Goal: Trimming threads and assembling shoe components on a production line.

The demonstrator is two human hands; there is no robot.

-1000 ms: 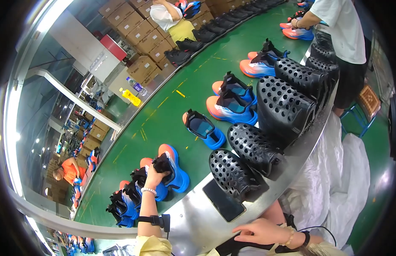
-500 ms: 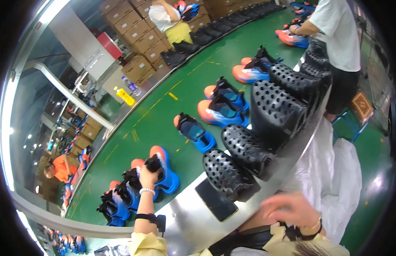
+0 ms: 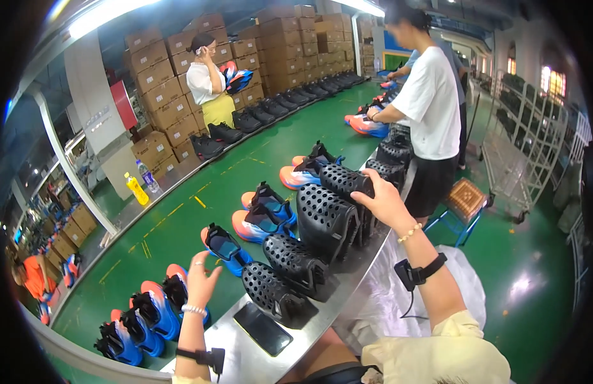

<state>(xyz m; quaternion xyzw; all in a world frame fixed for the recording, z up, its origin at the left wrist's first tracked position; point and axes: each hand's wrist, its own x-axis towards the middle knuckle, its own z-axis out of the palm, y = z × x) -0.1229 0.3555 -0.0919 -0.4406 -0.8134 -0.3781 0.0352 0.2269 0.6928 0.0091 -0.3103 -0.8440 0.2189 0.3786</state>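
My left hand [image 3: 202,281] is open and holds nothing, its fingers apart beside a blue, orange and black sports shoe [image 3: 226,248]. To its left stands a row of several similar shoes [image 3: 157,310]. My right hand [image 3: 381,201] reaches far forward, with thumb and fingers around the near end of a black perforated shoe-shaped shell [image 3: 340,181]. Its grip is partly hidden. Several more of these shells stand along the metal ledge, among them a large one [image 3: 322,217] and two nearer ones, a middle shell [image 3: 289,259] and a front shell [image 3: 271,291].
A dark phone [image 3: 263,328] lies on the metal ledge [image 3: 229,349]. The green belt [image 3: 181,230] carries more shoes. Two bottles, yellow [image 3: 136,189] and clear [image 3: 147,177], stand at its far edge. A co-worker in white [image 3: 431,102] handles shoes ahead; a stool [image 3: 461,205] stands behind.
My left hand has let go of a shoe, now standing in the left row. My right hand has moved up and forward to a perforated shell. The view has turned to the right.
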